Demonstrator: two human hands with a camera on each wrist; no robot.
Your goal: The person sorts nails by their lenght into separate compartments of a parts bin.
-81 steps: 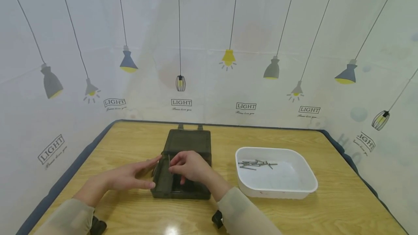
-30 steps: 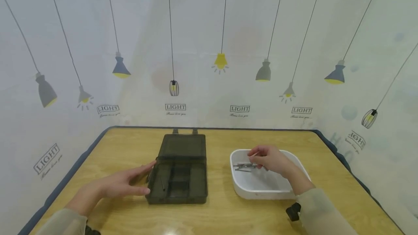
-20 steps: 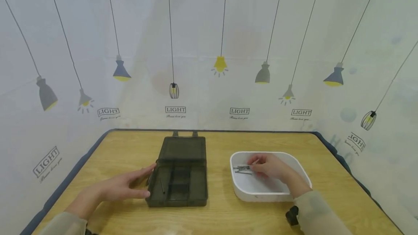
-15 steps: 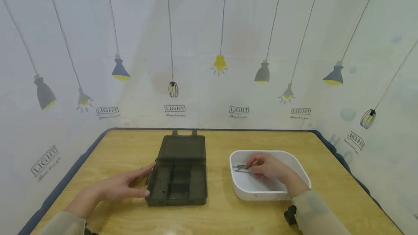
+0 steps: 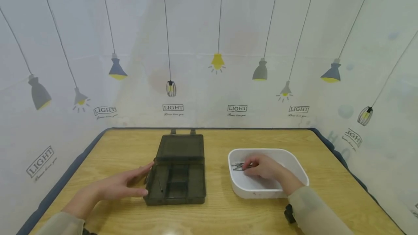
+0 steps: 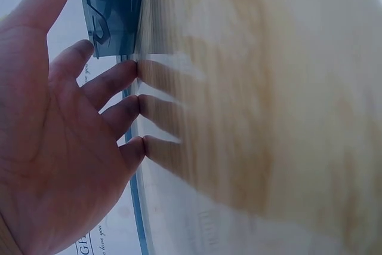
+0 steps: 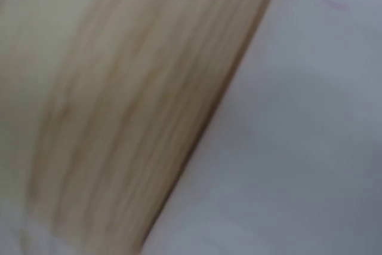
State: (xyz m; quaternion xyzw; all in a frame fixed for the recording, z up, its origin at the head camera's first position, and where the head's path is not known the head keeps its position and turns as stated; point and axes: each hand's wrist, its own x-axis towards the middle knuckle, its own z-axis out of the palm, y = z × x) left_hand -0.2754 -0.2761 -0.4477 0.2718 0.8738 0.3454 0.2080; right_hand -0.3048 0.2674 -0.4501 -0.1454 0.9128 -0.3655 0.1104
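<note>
My left hand (image 5: 122,186) rests at the left side of an open dark see-through compartment box (image 5: 196,188), fingers spread and fairly straight, thumb at the front corner. In the left wrist view, the palm and fingers (image 6: 110,85) show beside the box wall (image 6: 116,10). A single thin nail (image 5: 160,184) lies in the box's long left compartment. My right hand (image 5: 266,169) reaches down into a white tray (image 5: 295,166), its bent fingertips among thin metal nails (image 5: 236,166). Whether the fingers pinch one is hidden. The right wrist view has only the tray's wall (image 7: 286,147) and tabletop.
Both containers stand on a wood-grain table (image 5: 217,209), the box left and the tray right, with a gap between. The box lid (image 5: 181,146) lies folded back behind it. A printed cloth (image 5: 202,82) with lamp drawings rises around the table's edges.
My right hand has gone from above the box's left compartment to the tray, then lower and slightly left into the nails. One nail now lies in the box. My left hand stays by the box.
</note>
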